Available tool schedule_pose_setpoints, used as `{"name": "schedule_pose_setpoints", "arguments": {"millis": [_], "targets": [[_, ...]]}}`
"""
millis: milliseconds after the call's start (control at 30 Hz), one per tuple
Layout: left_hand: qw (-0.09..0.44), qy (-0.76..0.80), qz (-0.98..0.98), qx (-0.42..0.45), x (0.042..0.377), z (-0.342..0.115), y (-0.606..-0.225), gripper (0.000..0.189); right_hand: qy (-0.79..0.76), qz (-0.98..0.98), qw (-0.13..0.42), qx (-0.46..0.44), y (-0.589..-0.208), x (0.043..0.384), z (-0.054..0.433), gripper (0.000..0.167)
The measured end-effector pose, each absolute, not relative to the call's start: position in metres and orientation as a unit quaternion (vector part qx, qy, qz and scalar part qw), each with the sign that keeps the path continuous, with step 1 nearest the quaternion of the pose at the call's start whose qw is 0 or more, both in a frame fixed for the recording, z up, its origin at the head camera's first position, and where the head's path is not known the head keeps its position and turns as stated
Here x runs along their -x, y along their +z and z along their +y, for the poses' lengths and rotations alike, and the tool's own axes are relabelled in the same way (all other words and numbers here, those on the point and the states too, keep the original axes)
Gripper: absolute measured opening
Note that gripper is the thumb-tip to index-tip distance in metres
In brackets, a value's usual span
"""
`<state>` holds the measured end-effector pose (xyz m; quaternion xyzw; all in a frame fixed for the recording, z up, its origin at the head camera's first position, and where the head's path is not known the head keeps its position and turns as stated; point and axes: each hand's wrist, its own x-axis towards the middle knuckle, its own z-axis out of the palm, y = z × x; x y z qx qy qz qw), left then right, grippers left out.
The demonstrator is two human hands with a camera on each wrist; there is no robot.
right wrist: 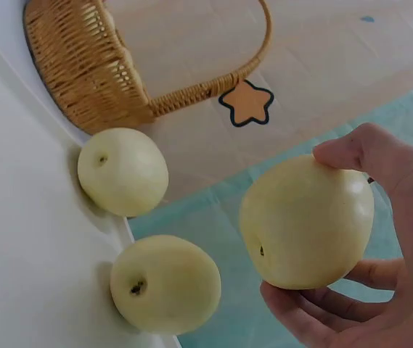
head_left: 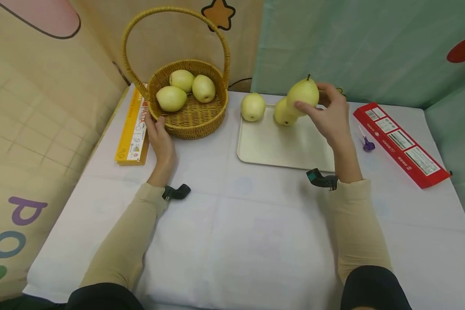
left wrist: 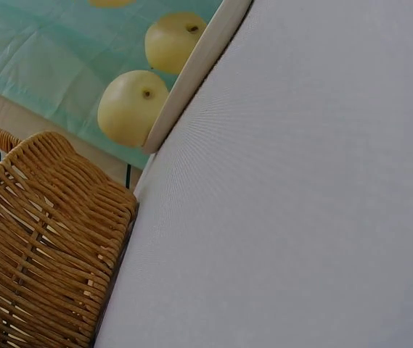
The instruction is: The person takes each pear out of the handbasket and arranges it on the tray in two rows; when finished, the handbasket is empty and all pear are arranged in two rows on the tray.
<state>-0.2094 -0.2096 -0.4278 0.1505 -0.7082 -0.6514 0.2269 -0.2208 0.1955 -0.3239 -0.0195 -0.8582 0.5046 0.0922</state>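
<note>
My right hand (head_left: 331, 114) holds a yellow-green pear (head_left: 303, 95) between thumb and fingers, its stem pointing up in the head view. The right wrist view shows this pear (right wrist: 306, 221) raised off the tray (head_left: 283, 150). Behind it on the tray sits another pear (head_left: 283, 113), partly hidden, and one more pear (head_left: 253, 106) lies at the tray's back left corner. My left hand (head_left: 160, 144) rests against the front left outer wall of a wicker basket (head_left: 195, 131), fingers fairly straight. Inside the basket are three pears (head_left: 172, 98).
The basket's tall handle (head_left: 174, 9) arches above it. A yellow pasta box (head_left: 131, 133) lies left of the basket. At the right are a red box (head_left: 401, 144) and a small purple-wrapped lollipop (head_left: 368, 145). Curtains (head_left: 352, 47) hang along the table's back edge.
</note>
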Motion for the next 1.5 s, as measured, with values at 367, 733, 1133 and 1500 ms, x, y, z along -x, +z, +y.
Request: {"name": "schedule_pose_setpoints", "arguments": {"millis": [367, 733, 1133, 1500], "targets": [[0.227, -0.645, -0.716, -0.137, 0.211, -0.207, -0.431, 0.057, 0.428, -0.892, 0.057, 0.134, -0.340, 0.223, 0.234, 0.080], [0.228, -0.647, -0.716, -0.133, 0.211, -0.207, -0.429, 0.057, 0.387, -0.904, -0.009, 0.183, -0.370, 0.233, 0.257, 0.104], [0.231, -0.651, -0.710, -0.135, 0.210, -0.209, -0.425, 0.057, 0.359, -0.909, 0.032, 0.209, -0.372, 0.235, 0.247, 0.096], [0.226, -0.658, -0.704, -0.142, 0.209, -0.210, -0.427, 0.058, 0.369, -0.908, 0.092, 0.176, -0.381, 0.239, 0.246, 0.086]]}}
